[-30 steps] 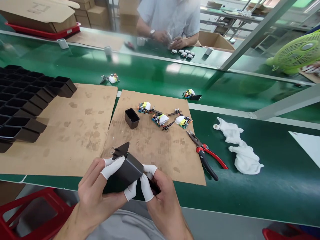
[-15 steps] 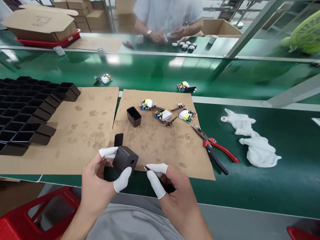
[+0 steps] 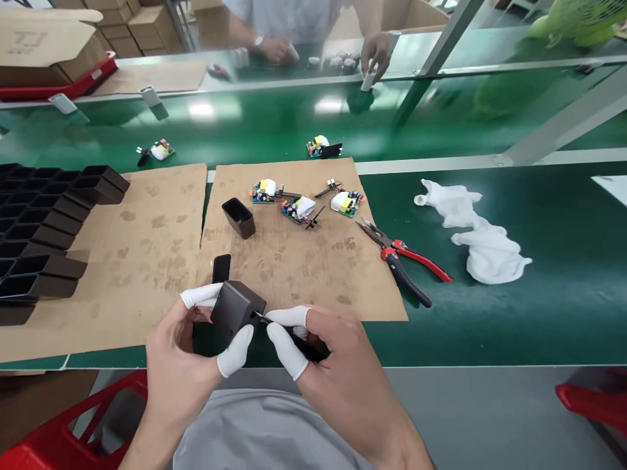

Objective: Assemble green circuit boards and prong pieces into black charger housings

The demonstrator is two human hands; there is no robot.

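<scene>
My left hand [image 3: 183,356], in white finger cots, is closed around a black plastic case [image 3: 238,307]. The case is tilted, and a small opening in its end faces right. Behind it a flat black plate [image 3: 221,267] sticks up; whether the two are joined is hidden. Pinched in my right hand [image 3: 333,365] is a thin black tool, apparently tweezers [image 3: 294,336], its fine metal tip at the opening. Beyond my hands an open black case [image 3: 238,218] stands on the cardboard. Nearby lie circuit boards, one of them [image 3: 300,209] with white and yellow parts and black leads.
Red-and-black pliers [image 3: 392,254] lie across the cardboard's [image 3: 304,281] right edge. Farther right is crumpled white cloth [image 3: 490,251]. Rows of black cases [image 3: 44,228] fill the left. Behind the clear screen, a co-worker's hand [image 3: 376,55] holds a white piece. A red stool [image 3: 63,431] stands lower left.
The tweezers' tip has moved left to the case's opening, bringing my right hand closer to my left. My view has shifted. Across the bench, the co-worker's hand has moved toward the screen.
</scene>
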